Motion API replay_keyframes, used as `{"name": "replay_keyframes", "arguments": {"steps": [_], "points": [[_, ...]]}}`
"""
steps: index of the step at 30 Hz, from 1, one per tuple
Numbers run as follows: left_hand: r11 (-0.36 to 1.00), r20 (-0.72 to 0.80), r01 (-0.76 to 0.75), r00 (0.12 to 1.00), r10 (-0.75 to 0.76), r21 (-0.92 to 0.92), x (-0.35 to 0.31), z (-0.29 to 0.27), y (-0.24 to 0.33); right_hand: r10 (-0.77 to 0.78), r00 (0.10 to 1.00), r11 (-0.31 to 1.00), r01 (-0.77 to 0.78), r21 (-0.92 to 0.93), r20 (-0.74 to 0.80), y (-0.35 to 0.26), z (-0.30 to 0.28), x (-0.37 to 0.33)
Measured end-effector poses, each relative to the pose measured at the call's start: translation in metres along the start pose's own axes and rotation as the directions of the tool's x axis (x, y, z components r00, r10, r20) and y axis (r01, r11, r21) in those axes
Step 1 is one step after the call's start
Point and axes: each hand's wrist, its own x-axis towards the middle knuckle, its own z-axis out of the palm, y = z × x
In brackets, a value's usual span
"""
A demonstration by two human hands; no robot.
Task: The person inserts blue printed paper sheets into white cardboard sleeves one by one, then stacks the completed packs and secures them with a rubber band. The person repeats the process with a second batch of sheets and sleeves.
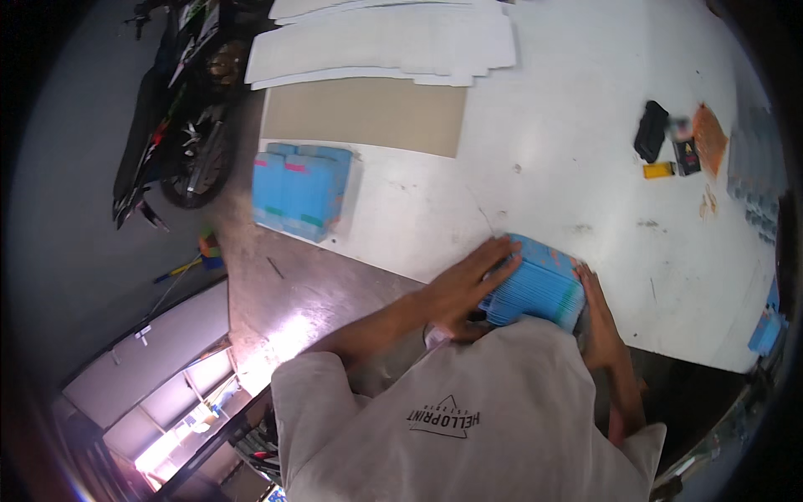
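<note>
A thick block of thin blue cards (535,289) stands at the near edge of the white table, close against my shirt. Its many layers show as fine lines, and a green band marks its lower right part. My left hand (470,283) presses on its left side, with the fingertips over the far left corner. On the opposite side, my right hand (595,311) lies along the right face with its fingers together. Between both hands the block is gripped. My shirt hides the block's near bottom edge.
More blue card stacks (293,192) stand at the table's left edge. Behind them lie a tan board (368,113) and white sheets (376,46). A black case (651,131), a yellow box (658,171) and an orange packet (709,138) lie at right. A motorcycle (180,117) stands left.
</note>
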Motion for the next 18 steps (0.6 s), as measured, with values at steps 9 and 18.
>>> {"name": "replay_keyframes", "arguments": {"steps": [9,18], "points": [[0.986,-0.146,-0.111,0.981,0.129,0.122,0.039,0.006,-0.032,-0.041,0.989,0.984,0.016,-0.177,-0.143,0.042,-0.015,0.017],[0.98,-0.236,-0.008,0.97,0.056,0.198,0.031,0.03,-0.022,-0.222,0.933,0.908,0.091,-0.409,-0.283,0.057,0.012,0.01]]}}
